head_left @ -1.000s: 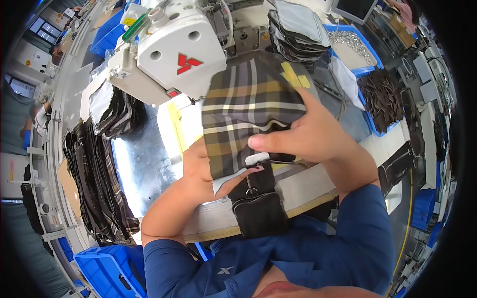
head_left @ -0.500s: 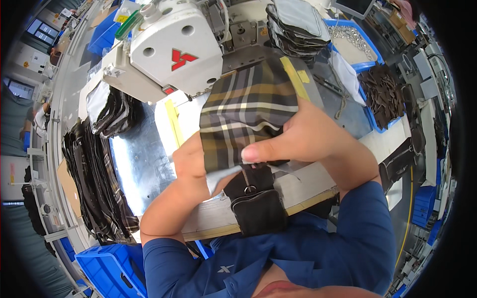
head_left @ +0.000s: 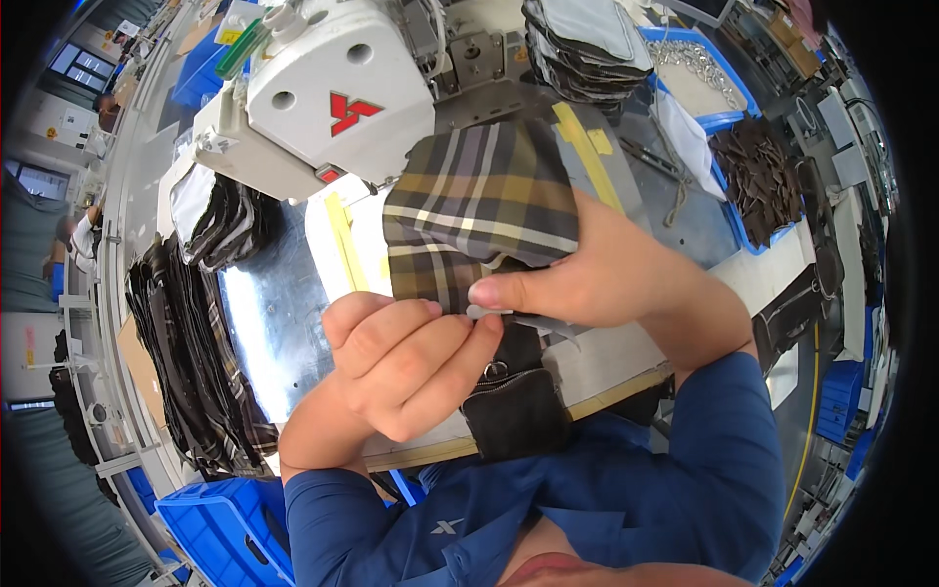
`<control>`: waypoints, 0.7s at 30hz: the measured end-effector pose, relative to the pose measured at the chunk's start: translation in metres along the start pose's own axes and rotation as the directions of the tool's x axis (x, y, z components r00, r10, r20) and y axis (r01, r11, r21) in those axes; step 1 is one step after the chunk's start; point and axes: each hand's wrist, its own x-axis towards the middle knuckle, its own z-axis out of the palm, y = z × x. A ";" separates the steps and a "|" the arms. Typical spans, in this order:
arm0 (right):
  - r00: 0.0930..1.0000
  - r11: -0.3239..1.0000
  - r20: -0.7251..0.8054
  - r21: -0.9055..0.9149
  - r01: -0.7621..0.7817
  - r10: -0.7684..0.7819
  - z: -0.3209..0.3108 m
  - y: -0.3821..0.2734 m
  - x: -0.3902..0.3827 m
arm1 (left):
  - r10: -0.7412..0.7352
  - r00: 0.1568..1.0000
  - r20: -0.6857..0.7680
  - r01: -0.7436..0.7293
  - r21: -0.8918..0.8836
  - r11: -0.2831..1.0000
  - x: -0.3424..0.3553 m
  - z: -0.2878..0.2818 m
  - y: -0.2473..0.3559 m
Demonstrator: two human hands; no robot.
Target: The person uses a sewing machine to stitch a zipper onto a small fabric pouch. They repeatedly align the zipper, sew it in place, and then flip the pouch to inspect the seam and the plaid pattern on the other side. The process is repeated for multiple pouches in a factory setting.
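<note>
A plaid fabric piece (head_left: pixel 474 181), olive, dark and cream, is held below the white sewing machine (head_left: pixel 333 108). My right hand (head_left: pixel 577 279) is closed on its right side, thumb over the lower front edge. My left hand (head_left: pixel 406 362) has its fingers curled at that same lower edge, their tips close to my right thumb, beside a small pale piece partly hidden by fingers. A black zippered pouch (head_left: pixel 509 416) lies on the table's front edge beneath my hands. Yellow tape strips (head_left: pixel 341 237) run on the work surface either side of the fabric.
Fabric stacks (head_left: pixel 196 362) line the left, with another pile (head_left: pixel 582 44) at the back. Blue trays of metal fittings (head_left: pixel 690 76) and dark pieces (head_left: pixel 753 176) stand right. Pliers (head_left: pixel 646 161) lie near them. A blue crate (head_left: pixel 220 533) stands lower left. A person works at the far left.
My left hand has come from behind the fabric to its front, fingers now curled at the lower edge. My right hand and the fabric have shifted slightly left.
</note>
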 end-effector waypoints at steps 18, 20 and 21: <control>0.972 0.842 0.229 -0.513 0.168 -0.055 -0.007 -0.025 -0.006 | 0.138 0.982 0.128 -0.159 0.167 0.973 -0.010 -0.006 0.025; 0.976 0.883 0.218 -0.459 0.103 -0.001 -0.006 -0.025 -0.004 | 0.196 0.971 0.133 -0.216 0.154 0.964 -0.010 -0.010 0.023; 0.981 0.897 0.193 -0.438 0.059 0.029 -0.006 -0.024 -0.003 | 0.205 0.971 0.120 -0.223 0.158 0.962 -0.011 -0.010 0.023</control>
